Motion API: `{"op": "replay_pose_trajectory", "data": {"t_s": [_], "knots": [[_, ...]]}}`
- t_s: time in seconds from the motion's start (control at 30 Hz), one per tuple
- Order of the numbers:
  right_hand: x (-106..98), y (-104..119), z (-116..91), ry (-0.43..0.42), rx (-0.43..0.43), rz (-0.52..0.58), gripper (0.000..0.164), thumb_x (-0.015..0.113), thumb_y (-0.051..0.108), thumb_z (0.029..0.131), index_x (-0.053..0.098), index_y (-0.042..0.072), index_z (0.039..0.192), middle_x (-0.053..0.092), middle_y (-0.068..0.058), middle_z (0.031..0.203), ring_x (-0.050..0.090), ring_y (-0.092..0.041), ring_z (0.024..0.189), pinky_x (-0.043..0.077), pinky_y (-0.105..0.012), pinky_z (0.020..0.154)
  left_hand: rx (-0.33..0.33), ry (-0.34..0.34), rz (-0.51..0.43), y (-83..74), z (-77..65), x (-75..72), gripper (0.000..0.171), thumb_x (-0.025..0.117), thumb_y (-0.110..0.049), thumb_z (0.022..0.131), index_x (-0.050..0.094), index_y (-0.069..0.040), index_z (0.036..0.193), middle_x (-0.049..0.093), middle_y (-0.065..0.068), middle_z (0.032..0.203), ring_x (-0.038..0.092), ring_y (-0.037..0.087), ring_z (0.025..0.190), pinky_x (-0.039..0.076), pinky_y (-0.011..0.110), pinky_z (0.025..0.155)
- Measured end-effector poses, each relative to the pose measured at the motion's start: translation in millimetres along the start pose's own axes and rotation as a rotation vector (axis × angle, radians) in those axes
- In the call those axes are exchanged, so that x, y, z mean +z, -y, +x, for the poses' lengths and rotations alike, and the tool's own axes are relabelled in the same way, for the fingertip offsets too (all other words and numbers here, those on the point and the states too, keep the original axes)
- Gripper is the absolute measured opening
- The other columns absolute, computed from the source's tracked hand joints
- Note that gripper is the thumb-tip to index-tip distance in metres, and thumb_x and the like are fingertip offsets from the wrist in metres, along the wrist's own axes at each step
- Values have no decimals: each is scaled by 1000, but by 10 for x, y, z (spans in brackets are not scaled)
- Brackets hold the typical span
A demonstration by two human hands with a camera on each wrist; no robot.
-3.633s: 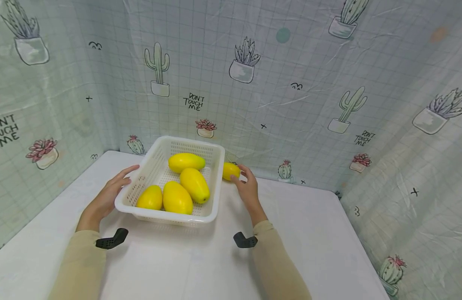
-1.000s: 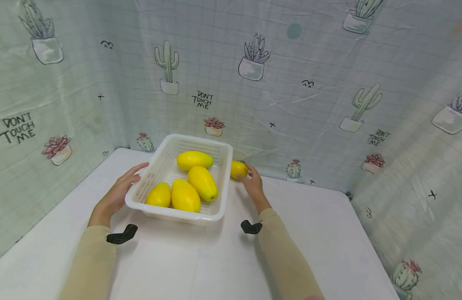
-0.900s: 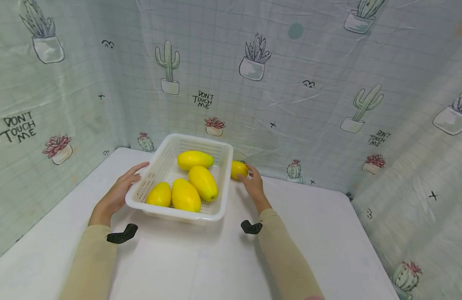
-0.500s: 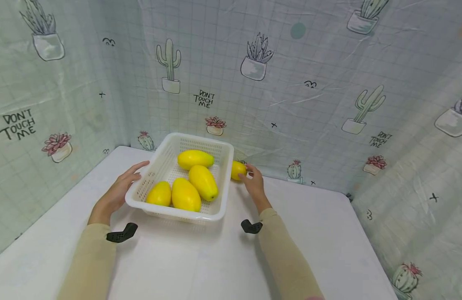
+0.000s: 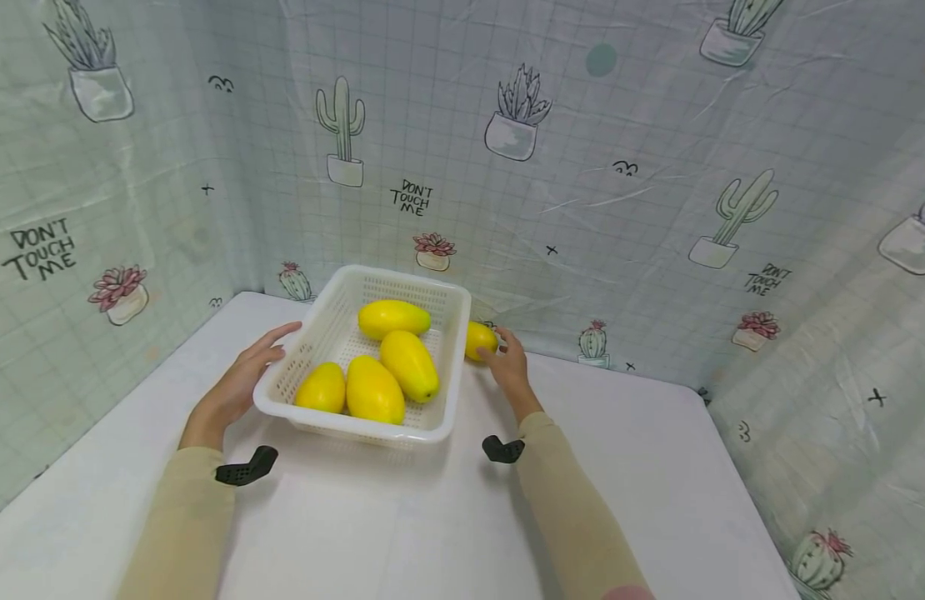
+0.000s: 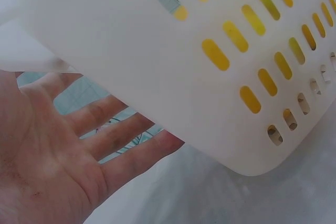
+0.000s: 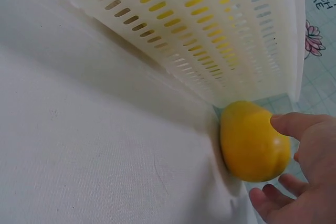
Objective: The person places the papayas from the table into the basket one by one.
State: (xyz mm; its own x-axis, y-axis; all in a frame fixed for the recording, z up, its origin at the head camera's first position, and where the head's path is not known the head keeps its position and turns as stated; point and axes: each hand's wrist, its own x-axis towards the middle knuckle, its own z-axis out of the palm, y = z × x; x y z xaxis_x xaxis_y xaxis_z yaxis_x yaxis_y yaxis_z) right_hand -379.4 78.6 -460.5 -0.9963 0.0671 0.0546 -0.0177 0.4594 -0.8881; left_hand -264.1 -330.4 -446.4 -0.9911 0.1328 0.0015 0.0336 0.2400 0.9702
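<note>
A white plastic basket [image 5: 355, 423] with slotted walls stands on the table, several yellow mangoes [image 5: 375, 389] lying inside. My left hand [image 5: 236, 385] is at its left wall; in the left wrist view the straight, spread fingers [image 6: 136, 153] reach under the rim, their tips right at the wall. Behind the basket's right side lies one more mango [image 5: 481, 340], its left end hidden by the basket in the head view. My right hand [image 5: 510, 368] holds this mango by its right end, with the thumb [image 7: 286, 124] on one side and curled fingers round the other.
A white cloth-covered table [image 5: 342, 525] carries everything. Close behind the basket and the outer mango hangs a pale curtain [image 5: 462, 167] printed with cacti, which also runs along the left and right sides. A black wrist mount [image 5: 247, 467] sits at each sleeve cuff.
Since the earliest frame the head view has turned slightly left, so everything appears farther right. The basket, the mangoes and both hands keep nearly the same places relative to one another.
</note>
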Motion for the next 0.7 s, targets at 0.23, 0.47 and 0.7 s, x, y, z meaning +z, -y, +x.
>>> {"op": "replay_pose_trajectory", "data": {"t_s": [0.23, 0.47, 0.7], "knots": [[34, 6, 16, 16, 13, 8, 66, 69, 25, 90, 38, 16, 147, 36, -8, 154, 40, -33, 137, 41, -48, 108, 1, -3, -5, -7, -5, 4, 52, 31, -42, 103, 17, -40, 153, 13, 7, 164, 27, 39, 142, 32, 56, 109], [59, 7, 24, 12, 11, 15, 67, 69, 24, 89, 37, 15, 148, 39, -11, 151, 40, -33, 137, 39, -48, 110, 1, -6, -10, -24, -6, 4, 52, 31, -39, 103, 17, -39, 154, 14, 7, 164, 29, 38, 141, 32, 56, 109], [99, -10, 30, 13, 1, 2, 69, 69, 24, 90, 36, 15, 149, 40, -10, 151, 41, -32, 136, 39, -46, 110, -12, -6, -25, -17, -10, 0, 53, 33, -41, 103, 17, -40, 153, 12, 8, 164, 24, 40, 144, 28, 59, 111]]}}
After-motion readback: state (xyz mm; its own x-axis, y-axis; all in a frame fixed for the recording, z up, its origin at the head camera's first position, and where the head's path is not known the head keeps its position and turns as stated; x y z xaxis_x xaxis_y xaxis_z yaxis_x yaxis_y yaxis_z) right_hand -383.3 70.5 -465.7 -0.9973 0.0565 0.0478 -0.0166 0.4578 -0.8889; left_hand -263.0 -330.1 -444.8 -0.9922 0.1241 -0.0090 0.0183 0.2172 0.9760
